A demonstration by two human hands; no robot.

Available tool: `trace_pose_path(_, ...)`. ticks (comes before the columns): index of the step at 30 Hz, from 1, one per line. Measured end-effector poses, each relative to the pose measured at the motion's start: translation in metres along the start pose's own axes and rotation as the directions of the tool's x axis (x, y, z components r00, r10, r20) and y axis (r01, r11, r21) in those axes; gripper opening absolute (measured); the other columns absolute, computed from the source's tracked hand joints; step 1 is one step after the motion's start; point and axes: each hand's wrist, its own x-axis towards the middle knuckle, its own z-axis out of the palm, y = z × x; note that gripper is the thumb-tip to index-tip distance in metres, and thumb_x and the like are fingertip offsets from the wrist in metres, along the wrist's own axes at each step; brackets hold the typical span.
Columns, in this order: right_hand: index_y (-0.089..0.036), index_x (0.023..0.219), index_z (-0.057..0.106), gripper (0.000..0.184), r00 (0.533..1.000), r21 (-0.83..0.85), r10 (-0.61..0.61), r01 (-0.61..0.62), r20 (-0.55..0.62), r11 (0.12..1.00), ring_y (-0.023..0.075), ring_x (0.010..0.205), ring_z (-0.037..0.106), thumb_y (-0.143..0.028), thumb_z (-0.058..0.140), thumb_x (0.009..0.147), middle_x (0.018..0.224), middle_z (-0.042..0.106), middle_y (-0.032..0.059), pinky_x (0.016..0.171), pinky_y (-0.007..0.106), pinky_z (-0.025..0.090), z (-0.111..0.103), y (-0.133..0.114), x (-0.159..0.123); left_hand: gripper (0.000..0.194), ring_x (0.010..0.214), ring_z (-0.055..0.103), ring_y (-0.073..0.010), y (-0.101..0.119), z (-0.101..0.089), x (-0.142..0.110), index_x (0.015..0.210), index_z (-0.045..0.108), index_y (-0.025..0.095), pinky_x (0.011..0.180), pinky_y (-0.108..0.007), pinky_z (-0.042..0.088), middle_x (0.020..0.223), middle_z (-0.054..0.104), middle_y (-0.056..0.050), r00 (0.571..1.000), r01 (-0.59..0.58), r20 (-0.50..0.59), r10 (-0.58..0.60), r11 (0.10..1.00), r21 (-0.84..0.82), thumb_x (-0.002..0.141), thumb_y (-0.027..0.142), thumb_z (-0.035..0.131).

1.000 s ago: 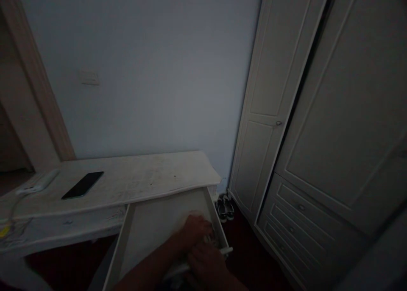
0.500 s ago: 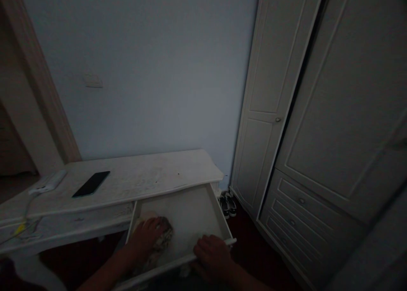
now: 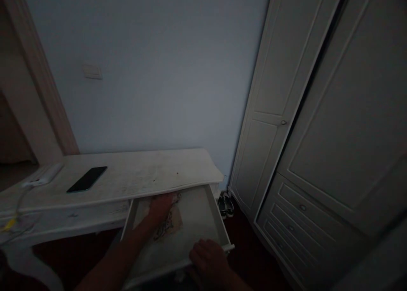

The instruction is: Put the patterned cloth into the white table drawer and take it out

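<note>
A drawer (image 3: 199, 223) is pulled out of the white desk (image 3: 133, 172). Inside it, toward the back left, my left hand (image 3: 161, 206) is closed on a beige cloth with a dark mottled pattern (image 3: 168, 227), which trails toward the front. The fingertips are partly out of sight near the desk top's edge. My right hand (image 3: 208, 257) grips the drawer's front panel near its right corner, fingers curled over the top edge and thumb hidden.
On the desk top lie a dark phone (image 3: 87, 179) and a white power strip (image 3: 44, 175) with a cable. Black-and-white shoes (image 3: 225, 205) stand on the dark red floor by the wardrobe (image 3: 260, 155), right of the desk. A blue wall (image 3: 159, 70) rises behind.
My left hand has moved with the cloth from the drawer's left side toward its back. The cloth now spreads out more. My right hand stays on the front panel.
</note>
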Motion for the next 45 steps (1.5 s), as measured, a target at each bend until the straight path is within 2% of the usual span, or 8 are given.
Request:
trace_pose_path(4,-0.024,0.100,0.056,0.030,1.000,0.019,0.006,-0.006,-0.004,1.000,0.0235,0.087,0.064,-0.052,0.065,0.095,0.092,0.071,0.0040,0.076,0.035,0.045,0.000,-0.001,-0.002,0.058,0.136,0.054,-0.0391,0.043,0.001,0.001,0.155,0.047,0.028,0.104,-0.057,0.048,0.153,0.056,-0.017,0.987,-0.162,0.011,0.163,0.985,-0.067,0.099,0.018,0.052)
trace_pose_path(9,-0.024,0.103,0.058,0.029,1.000,0.037,-0.008,0.008,-0.013,0.999,0.0241,0.085,0.064,-0.051,0.065,0.096,0.092,0.072,0.0048,0.073,0.035,0.044,-0.002,0.001,-0.002,0.064,0.138,0.051,-0.0339,0.069,-0.001,-0.013,0.151,0.047,0.034,0.111,-0.052,0.044,0.160,0.052,-0.007,0.906,-0.411,0.032,0.422,0.896,-0.169,0.092,0.037,0.070)
trace_pose_path(18,-0.024,0.103,0.058,0.023,1.000,0.058,-0.005,0.006,-0.011,0.998,0.0246,0.088,0.064,-0.045,0.065,0.096,0.095,0.072,0.0050,0.074,0.036,0.043,-0.008,0.002,0.002,0.083,0.138,0.053,-0.0327,0.003,0.003,-0.063,0.150,0.051,0.039,0.117,-0.044,0.042,0.155,0.053,-0.008,0.787,-0.556,0.046,0.615,0.740,-0.378,0.075,0.050,0.084)
trace_pose_path(23,-0.023,0.104,0.058,0.022,0.998,0.019,0.002,-0.003,0.059,1.000,0.0251,0.091,0.065,-0.042,0.066,0.095,0.099,0.072,0.0057,0.079,0.037,0.043,-0.014,0.002,0.004,0.086,0.147,0.040,-0.0483,-0.039,0.011,-0.091,0.153,0.049,0.045,0.112,-0.066,0.040,0.164,0.041,-0.014,0.921,-0.296,0.244,0.302,0.953,-0.061,0.076,0.029,0.084)
trace_pose_path(28,-0.023,0.100,0.058,0.021,0.996,0.011,0.008,-0.009,0.085,1.000,0.0239,0.089,0.064,-0.043,0.065,0.096,0.096,0.071,0.0048,0.076,0.036,0.042,-0.018,0.002,0.006,0.077,0.130,0.059,-0.0399,-0.048,0.003,-0.074,0.157,0.045,0.040,0.098,-0.049,0.053,0.156,0.050,-0.018,0.993,-0.048,0.107,0.042,0.997,0.060,0.089,0.006,0.060)
trace_pose_path(35,-0.023,0.102,0.057,0.025,0.994,0.011,0.020,-0.021,0.109,1.000,0.0240,0.091,0.064,-0.045,0.067,0.093,0.099,0.072,0.0042,0.077,0.035,0.042,-0.021,0.000,0.007,0.072,0.128,0.057,-0.0418,-0.006,-0.003,-0.024,0.162,0.038,0.032,0.094,-0.056,0.053,0.146,0.056,-0.022,0.999,0.024,0.038,-0.023,0.999,-0.024,0.094,0.011,0.051)
trace_pose_path(41,-0.023,0.102,0.058,0.023,0.996,0.032,0.015,-0.018,0.091,0.999,0.0240,0.090,0.065,-0.043,0.067,0.094,0.098,0.071,0.0043,0.076,0.035,0.043,-0.020,-0.002,0.007,0.079,0.143,0.042,-0.0466,0.061,0.002,-0.013,0.157,0.043,0.041,0.103,-0.065,0.046,0.161,0.047,-0.013,0.975,-0.193,0.079,0.206,0.970,-0.145,0.084,0.026,0.070)
trace_pose_path(45,-0.023,0.101,0.059,0.022,0.997,0.063,0.019,-0.024,0.078,0.998,0.0238,0.091,0.065,-0.043,0.066,0.096,0.096,0.071,0.0050,0.077,0.035,0.045,-0.020,-0.002,0.007,0.067,0.140,0.044,-0.0468,0.078,0.001,-0.024,0.151,0.051,0.043,0.101,-0.065,0.047,0.159,0.048,-0.012,0.927,-0.328,0.118,0.355,0.924,-0.199,0.087,0.033,0.069)
